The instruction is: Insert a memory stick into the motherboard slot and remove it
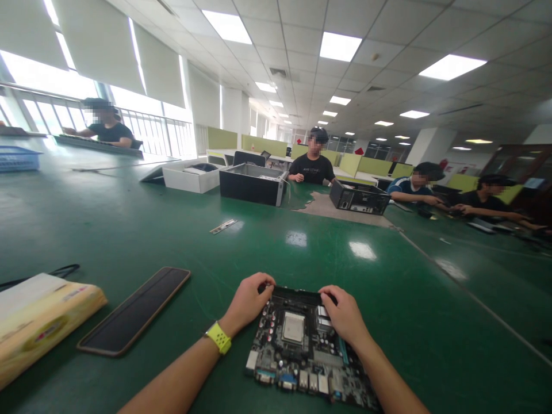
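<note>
A dark motherboard (308,351) lies on the green table in front of me, its row of ports facing me. A square silver processor (294,327) sits in its socket. Along the board's far edge runs a long black strip (297,294); whether it is a memory slot or a part in it, I cannot tell. My left hand (250,302), below a yellow-green watch (219,337), pinches the far left corner with closed fingers. At the far right corner, my right hand (345,313) grips with thumb and fingers together. The fingertips are partly hidden.
To the left lie a dark phone-like slab (135,310) and a yellow tissue pack (47,322). A thin memory stick (223,226) rests farther out. Computer cases (250,187) (360,198) and a white box (191,178) stand at the back. Several people sit around the tables.
</note>
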Demonstrator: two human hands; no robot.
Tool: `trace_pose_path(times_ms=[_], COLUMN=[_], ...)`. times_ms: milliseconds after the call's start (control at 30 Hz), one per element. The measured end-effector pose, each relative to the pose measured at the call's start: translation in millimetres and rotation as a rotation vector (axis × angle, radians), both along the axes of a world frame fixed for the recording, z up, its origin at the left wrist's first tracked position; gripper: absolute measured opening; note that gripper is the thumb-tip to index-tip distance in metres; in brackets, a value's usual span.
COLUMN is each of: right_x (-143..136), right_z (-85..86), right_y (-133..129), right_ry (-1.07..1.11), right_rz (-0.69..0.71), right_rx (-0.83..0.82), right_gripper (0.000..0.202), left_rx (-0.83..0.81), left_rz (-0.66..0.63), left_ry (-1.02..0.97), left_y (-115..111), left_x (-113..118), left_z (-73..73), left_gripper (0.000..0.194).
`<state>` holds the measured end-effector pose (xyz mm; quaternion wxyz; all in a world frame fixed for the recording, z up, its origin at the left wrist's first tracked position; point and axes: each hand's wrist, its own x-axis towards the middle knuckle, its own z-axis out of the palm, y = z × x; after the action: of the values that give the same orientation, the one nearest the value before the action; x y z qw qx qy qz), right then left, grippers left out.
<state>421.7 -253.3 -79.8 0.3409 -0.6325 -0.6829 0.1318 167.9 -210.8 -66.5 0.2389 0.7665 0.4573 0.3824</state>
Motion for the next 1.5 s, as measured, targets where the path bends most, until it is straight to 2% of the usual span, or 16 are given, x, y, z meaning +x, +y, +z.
trace_pose_path(times_ms=[367,1500], right_x=[-1.7,-3.9], right_z=[5.4,3.7], right_y=[-1.7,-4.6], right_ry=[-0.003,0.013], right_rz=[0.008,-0.020], right_rx=[0.000,0.019], right_gripper=[0.025,0.017], left_rx=[0.004,0.005], left_rz=[-0.011,-0.036], left_ry=[0.002,0.025], left_y=[0.3,5.1], left_x=[-0.2,-0.3], left_z=[0.8,-5.3], left_gripper=[0.015,0.022])
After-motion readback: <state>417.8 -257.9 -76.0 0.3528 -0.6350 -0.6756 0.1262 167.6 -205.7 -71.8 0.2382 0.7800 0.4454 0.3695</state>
